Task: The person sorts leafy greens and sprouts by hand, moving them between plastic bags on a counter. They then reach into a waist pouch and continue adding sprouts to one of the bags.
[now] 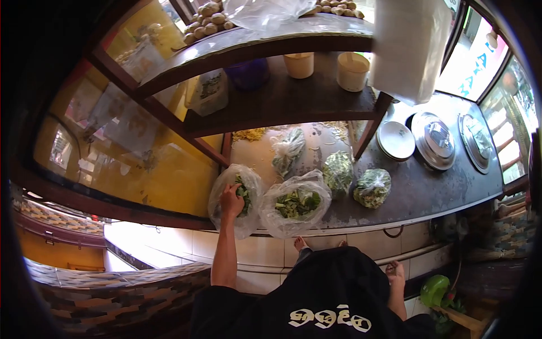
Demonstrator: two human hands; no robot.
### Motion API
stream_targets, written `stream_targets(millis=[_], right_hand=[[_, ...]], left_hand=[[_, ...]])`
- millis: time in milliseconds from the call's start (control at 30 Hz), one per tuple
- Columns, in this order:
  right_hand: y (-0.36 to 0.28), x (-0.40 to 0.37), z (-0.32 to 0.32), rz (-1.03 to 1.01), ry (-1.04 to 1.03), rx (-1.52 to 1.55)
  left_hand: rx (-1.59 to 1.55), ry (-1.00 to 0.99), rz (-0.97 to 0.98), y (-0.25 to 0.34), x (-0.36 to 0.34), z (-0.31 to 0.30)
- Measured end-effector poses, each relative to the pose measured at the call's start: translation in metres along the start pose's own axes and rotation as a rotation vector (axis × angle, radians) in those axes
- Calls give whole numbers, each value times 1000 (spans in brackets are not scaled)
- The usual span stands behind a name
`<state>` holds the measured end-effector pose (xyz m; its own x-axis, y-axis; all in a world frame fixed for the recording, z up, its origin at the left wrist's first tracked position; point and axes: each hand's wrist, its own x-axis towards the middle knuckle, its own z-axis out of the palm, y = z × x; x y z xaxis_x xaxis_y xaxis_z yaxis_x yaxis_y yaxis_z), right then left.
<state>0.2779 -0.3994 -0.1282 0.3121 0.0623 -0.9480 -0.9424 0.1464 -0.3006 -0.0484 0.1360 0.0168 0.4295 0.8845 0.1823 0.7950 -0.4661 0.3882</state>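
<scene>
My left hand (pixel 232 199) reaches into the open plastic bag of leafy greens (pixel 243 195) at the counter's front left; its fingers bend at the greens, and what they grip is hidden. Right beside it, a second open bag (pixel 296 203) shows chopped greens. Behind stands a closed bag of greens (pixel 289 151), and to the right are a bag of pale green vegetables (pixel 338 172) and a rounder tied bag (pixel 372 188). My right hand (pixel 394 271) hangs low by my side, below the counter edge, with its fingers curled; anything inside them is too small to make out.
White plates (pixel 395 140) and metal lids (pixel 435 140) lie on the counter's right. A wooden shelf (pixel 322 96) overhead holds a clear container (pixel 206 93), a purple bucket (pixel 247 74) and cream tubs (pixel 353 72). Glass panels (pixel 124 124) flank the left. A green object (pixel 434 290) is lower right.
</scene>
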Motion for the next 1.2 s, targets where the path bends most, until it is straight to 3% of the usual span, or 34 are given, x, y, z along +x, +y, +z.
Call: stream_targets(millis=[33, 100, 133, 167, 200, 233, 267, 333, 400, 433, 467, 500, 533, 567, 600, 667, 700, 733, 800, 833, 900, 933, 1000, 1033, 1067, 1100, 1133, 1200], right_hand=[[-2, 2, -4, 15, 67, 88], [-35, 29, -62, -86, -147, 145], [-65, 15, -77, -321, -8, 86], [-94, -46, -50, -580, 216, 507], [-155, 34, -178, -784, -324, 746], [-188, -2, -183, -1055, 420, 506], [-218, -42, -185, -989, 613, 465], [-273, -42, -214, -731, 553, 264], [-261, -63, -136, -978, 471, -99], [-243, -76, -85, -1057, 165, -165], [-212, -111, -6, -1015, 127, -299], [-182, -134, 52, -1015, -107, -418], [-156, -141, 104, -1074, -88, -676], [-121, -157, 153, -1274, -214, -892], [-90, -168, 197, -1340, -402, -955], [-34, -177, 262, -1100, -801, -1025], [-11, -206, 292, -1078, -835, -1331], [16, -203, 313, -1175, -1043, -1317], [60, -184, 349, -1346, -1166, -1537], [77, -168, 360, -1347, -1170, -1544], [100, -148, 376, -1700, -896, -1851], [102, -145, 376, -1701, -903, -1861], [101, -140, 378, -1558, -639, -2143], [103, -132, 375, -1558, -644, -2156], [106, -120, 369, -1703, -625, -2019], [105, -119, 367, -1840, -604, -1872], [103, -118, 368, -1841, -610, -1882], [95, -119, 374, -1551, -719, -2128]], left_hand=[[-1, -2, 14, 5, -1, -1], [-67, 17, 27, 11, -6, 3], [-123, 43, 38, 13, -8, 3], [-132, 56, -2, 27, -11, -1], [-134, 52, 3, 44, -16, -8], [-222, 65, -21, 61, -22, -15], [-309, 75, -43, 74, -27, -18], [-352, 78, 67, 95, -36, -8], [-395, 88, 168, 107, -40, -1], [-245, 171, 185, 112, -39, 0], [-91, 256, 203, 113, -37, 0], [-90, 258, 197, 111, -35, 2], [0, 187, 155, 106, -34, 6], [90, 116, 111, 101, -33, 9], [93, 121, 104, 98, -32, 11], [110, -323, -91, 96, -28, 14], [109, -317, -94, 98, -29, 12], [-34, -277, -128, 100, -30, 10], [-182, -234, -165, 103, -33, 9], [-305, -194, -204, 102, -36, 9], [-431, -148, -250, 101, -43, 8], [-468, -138, -299, 101, -50, 8], [-513, -123, -358, 100, -65, 15], [-414, -27, -301, 99, -74, 24], [-313, 66, -245, 96, -82, 32], [-259, -3, -241, 94, -86, 37], [-263, 0, -250, 92, -88, 41], [-403, -150, -364, 88, -90, 49]])
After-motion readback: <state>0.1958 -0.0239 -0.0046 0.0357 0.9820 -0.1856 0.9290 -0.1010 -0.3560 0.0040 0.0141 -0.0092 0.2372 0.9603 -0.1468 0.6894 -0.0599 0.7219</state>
